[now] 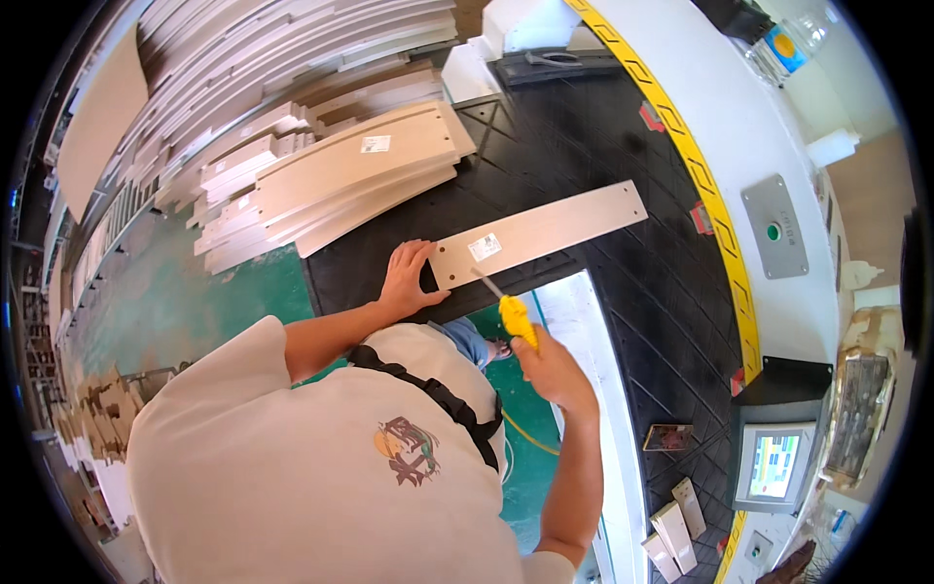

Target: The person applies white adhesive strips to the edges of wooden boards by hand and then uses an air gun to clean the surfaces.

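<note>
A long pale wooden board (555, 230) lies at a slant on the black work surface. It has small dark holes near both ends and a white label near its left end. My left hand (407, 277) grips that left end, fingertips at the far corner and thumb at the near one. In my right hand (553, 365) is a yellow air blow gun (517, 317) with a thin metal nozzle. The nozzle tip points at the board's near edge, close to the label; whether it touches cannot be told.
Stacked boards (360, 161) stand beyond my left hand, with more piles behind. A yellow-striped edge (681, 127) curves along the machine on the right, past a green button (774, 231) and a screen (775, 464). Short offcuts (673, 535) lie at the lower right. A yellow hose (530, 438) hangs below.
</note>
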Demonstrator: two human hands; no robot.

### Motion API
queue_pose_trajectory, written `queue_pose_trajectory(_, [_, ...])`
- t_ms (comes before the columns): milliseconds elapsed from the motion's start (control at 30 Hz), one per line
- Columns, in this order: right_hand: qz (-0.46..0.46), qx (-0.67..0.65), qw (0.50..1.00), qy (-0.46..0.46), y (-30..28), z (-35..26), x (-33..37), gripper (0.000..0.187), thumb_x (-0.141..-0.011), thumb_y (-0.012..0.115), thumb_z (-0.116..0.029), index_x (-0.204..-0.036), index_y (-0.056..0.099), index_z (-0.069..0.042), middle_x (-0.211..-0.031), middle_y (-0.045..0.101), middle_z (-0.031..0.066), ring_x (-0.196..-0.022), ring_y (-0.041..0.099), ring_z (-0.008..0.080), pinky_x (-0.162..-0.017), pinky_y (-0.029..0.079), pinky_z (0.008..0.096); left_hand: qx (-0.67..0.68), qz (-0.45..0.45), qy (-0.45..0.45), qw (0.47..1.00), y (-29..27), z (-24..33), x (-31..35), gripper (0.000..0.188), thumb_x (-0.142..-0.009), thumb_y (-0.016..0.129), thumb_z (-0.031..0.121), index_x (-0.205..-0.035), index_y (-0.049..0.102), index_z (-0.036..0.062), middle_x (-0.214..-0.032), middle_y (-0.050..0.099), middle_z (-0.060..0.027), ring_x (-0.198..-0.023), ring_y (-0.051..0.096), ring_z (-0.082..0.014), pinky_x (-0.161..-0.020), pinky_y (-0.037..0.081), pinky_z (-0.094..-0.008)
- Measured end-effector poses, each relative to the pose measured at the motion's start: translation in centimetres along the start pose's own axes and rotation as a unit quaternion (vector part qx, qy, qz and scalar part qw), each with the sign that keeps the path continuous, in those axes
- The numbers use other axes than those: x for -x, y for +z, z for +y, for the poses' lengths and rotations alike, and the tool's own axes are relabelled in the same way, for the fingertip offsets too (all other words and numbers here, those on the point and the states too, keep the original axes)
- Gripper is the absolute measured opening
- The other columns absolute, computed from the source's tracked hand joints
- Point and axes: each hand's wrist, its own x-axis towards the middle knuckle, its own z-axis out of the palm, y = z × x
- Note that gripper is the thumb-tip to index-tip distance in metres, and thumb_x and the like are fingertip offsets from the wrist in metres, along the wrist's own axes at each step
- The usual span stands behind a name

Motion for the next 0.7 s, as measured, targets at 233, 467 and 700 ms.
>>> queue_pose_trajectory(233, [0.034,-0.426,0.903,0.029,-2.3,3.6,2.5,0.048,-0.098,0.061,-0.019,-0.14,0.049,-0.001,-0.105,0.071,0.0146,-0.097,0.071,0.0229,-0.057,0.059,0.0298,-0.02,0.04,0.028,0.999,5.4,1.1,-5.9,0.088,-0.07,0.09,0.035,-0.143,0.051,0.0054,-0.142,0.053,-0.0164,-0.14,0.045,-0.0377,-0.124,0.029,-0.0546])
queue_pose_trajectory(467, [0.173,-0.774,0.599,-0.108,3.0,8.4,1.7,0.076,-0.084,0.061,-0.018,-0.156,0.041,-0.008,-0.137,0.059,0.0231,-0.128,0.058,0.0386,-0.1,0.056,0.0453,-0.002,0.079,0.067,0.995,10.9,2.7,-14.9,0.086,-0.07,0.091,0.033,-0.141,0.052,0.0043,-0.139,0.054,-0.0192,-0.133,0.048,-0.0402,-0.115,0.037,-0.0519])
queue_pose_trajectory(700, [0.2,-0.777,0.592,-0.075,3.0,8.4,1.2,0.077,-0.083,0.065,-0.025,-0.156,0.043,-0.012,-0.137,0.06,0.019,-0.127,0.058,0.0364,-0.103,0.05,0.046,-0.016,0.087,0.074,0.993,13.1,1.8,-21.7,0.082,-0.069,0.092,0.035,-0.135,0.054,0.0035,-0.135,0.056,-0.0195,-0.13,0.049,-0.0404,-0.115,0.037,-0.0522])
